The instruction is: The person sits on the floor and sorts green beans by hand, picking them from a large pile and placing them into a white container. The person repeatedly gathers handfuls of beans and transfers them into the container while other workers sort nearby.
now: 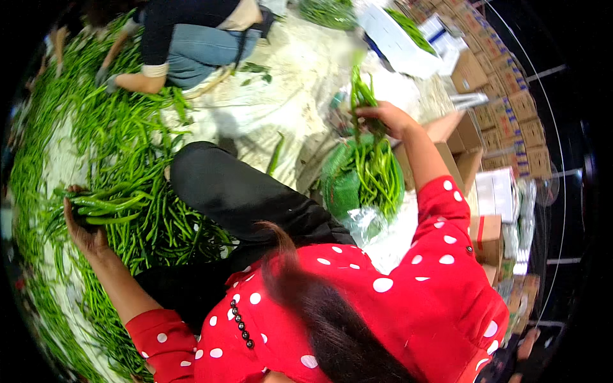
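My left hand (pixel 86 227), at the left, grips a bunch of long green chili peppers (pixel 112 208) above a heap of the same peppers (pixel 158 230). The heap lies against my bent leg (pixel 249 196) in black trousers. Off to the right, my right hand (pixel 390 117) holds a smaller cluster of long green peppers (pixel 361 88). Just below that hand is a green mesh sack (pixel 337 179) with its mouth open and peppers (pixel 380 172) inside. Clear plastic film (pixel 366 225) lies against the sack's near side.
A person in jeans (pixel 206 52) sits across the pepper spread, with gloved hands (pixel 107 81) among the peppers. One loose pepper (pixel 276 155) lies on the pale ground sheet (pixel 282 100). Behind my right arm are an open cardboard box (pixel 462 148), a white foam box (pixel 400 40) and stacked cartons (pixel 507 115).
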A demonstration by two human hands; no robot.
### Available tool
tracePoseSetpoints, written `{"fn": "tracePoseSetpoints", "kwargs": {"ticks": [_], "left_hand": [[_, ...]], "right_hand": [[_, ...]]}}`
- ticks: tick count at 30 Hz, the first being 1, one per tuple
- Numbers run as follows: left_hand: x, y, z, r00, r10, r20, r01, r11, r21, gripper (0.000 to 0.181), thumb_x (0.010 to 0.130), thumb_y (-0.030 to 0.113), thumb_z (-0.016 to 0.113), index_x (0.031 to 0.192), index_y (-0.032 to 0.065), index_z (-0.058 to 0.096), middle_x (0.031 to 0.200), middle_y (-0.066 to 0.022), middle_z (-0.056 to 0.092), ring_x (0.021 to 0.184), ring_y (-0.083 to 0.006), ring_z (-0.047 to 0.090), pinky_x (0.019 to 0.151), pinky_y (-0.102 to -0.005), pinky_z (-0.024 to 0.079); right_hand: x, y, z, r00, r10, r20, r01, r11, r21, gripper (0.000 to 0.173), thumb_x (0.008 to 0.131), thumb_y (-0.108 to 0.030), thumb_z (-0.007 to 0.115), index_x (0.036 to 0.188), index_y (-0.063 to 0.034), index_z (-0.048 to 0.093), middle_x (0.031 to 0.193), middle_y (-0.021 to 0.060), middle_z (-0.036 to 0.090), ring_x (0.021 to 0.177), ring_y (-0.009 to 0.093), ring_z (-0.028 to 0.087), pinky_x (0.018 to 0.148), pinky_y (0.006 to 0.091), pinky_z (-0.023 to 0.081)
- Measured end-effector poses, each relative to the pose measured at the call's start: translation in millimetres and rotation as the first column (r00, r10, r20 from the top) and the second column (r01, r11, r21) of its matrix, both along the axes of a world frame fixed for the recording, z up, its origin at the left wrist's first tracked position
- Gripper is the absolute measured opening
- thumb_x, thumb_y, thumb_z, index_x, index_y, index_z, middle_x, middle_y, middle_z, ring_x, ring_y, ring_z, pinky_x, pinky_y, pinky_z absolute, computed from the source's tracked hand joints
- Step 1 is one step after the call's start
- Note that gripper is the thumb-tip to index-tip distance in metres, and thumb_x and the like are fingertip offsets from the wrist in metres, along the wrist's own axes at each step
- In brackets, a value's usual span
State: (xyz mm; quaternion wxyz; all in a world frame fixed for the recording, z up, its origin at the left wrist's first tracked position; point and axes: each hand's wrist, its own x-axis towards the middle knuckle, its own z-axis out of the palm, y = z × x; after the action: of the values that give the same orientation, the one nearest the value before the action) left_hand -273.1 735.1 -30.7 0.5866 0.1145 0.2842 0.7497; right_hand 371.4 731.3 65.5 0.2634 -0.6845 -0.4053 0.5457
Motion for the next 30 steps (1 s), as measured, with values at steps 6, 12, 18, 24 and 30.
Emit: {"fn": "tracePoseSetpoints", "kwargs": {"ticks": [6, 12, 18, 24, 30], "left_hand": [[-15, 24, -31, 0.998, -0.046, -0.041, 0.043, 0.996, -0.080, 0.034, 0.085, 0.021, 0.056, 0.112, 0.0017, 0.055, 0.110, -0.0102, 0.058, 0.103, -0.0210, 0.053, 0.094, -0.0397, 0.039], [-44, 15, -39, 0.985, -0.161, -0.056, 0.161, 0.987, 0.004, 0.034, 0.085, 0.020, 0.056, 0.113, 0.0003, 0.054, 0.112, -0.0100, 0.056, 0.104, -0.0230, 0.052, 0.095, -0.0434, 0.036], [-37, -15, -23, 0.968, 0.089, -0.233, -0.149, 0.955, -0.255, 0.035, 0.083, 0.021, 0.057, 0.112, 0.0028, 0.054, 0.111, -0.0087, 0.056, 0.103, -0.0233, 0.052, 0.093, -0.0415, 0.037], [-69, -24, -62, 0.980, 0.048, -0.192, -0.094, 0.967, -0.239, 0.032, 0.083, 0.018, 0.057, 0.111, 0.0010, 0.054, 0.104, -0.0084, 0.058, 0.098, -0.0229, 0.053, 0.091, -0.0391, 0.040], [-66, -44, -51, 0.949, 0.076, -0.304, -0.157, 0.955, -0.251, 0.031, 0.084, 0.023, 0.054, 0.106, 0.0011, 0.057, 0.102, -0.0088, 0.060, 0.096, -0.0229, 0.055, 0.090, -0.0381, 0.041]], "right_hand": [[132, -141, -80, 0.930, -0.274, 0.247, 0.345, 0.883, -0.319, 0.020, 0.074, -0.013, 0.065, 0.089, -0.0025, 0.057, 0.075, 0.0072, 0.059, 0.058, 0.017, 0.057, 0.051, 0.0307, 0.048], [188, -168, -161, 0.853, -0.400, 0.337, 0.517, 0.740, -0.430, 0.013, 0.079, -0.018, 0.063, 0.079, -0.0071, 0.057, 0.065, 0.0034, 0.059, 0.054, 0.014, 0.056, 0.047, 0.0278, 0.043], [221, -153, -138, 0.902, -0.290, 0.321, 0.428, 0.706, -0.564, 0.024, 0.081, -0.033, 0.061, 0.082, -0.0100, 0.057, 0.064, 0.0007, 0.054, 0.051, 0.013, 0.049, 0.048, 0.0261, 0.040], [299, -149, -206, 0.784, -0.606, 0.134, 0.585, 0.651, -0.484, 0.022, 0.083, -0.030, 0.058, 0.085, -0.0089, 0.056, 0.066, 0.0020, 0.055, 0.061, 0.016, 0.056, 0.060, 0.0334, 0.050], [255, -124, -183, 0.755, -0.370, 0.541, 0.600, 0.724, -0.342, 0.055, 0.073, -0.040, 0.068, 0.111, -0.0032, 0.053, 0.107, 0.0145, 0.053, 0.093, 0.025, 0.054, 0.069, 0.0438, 0.048]]}}
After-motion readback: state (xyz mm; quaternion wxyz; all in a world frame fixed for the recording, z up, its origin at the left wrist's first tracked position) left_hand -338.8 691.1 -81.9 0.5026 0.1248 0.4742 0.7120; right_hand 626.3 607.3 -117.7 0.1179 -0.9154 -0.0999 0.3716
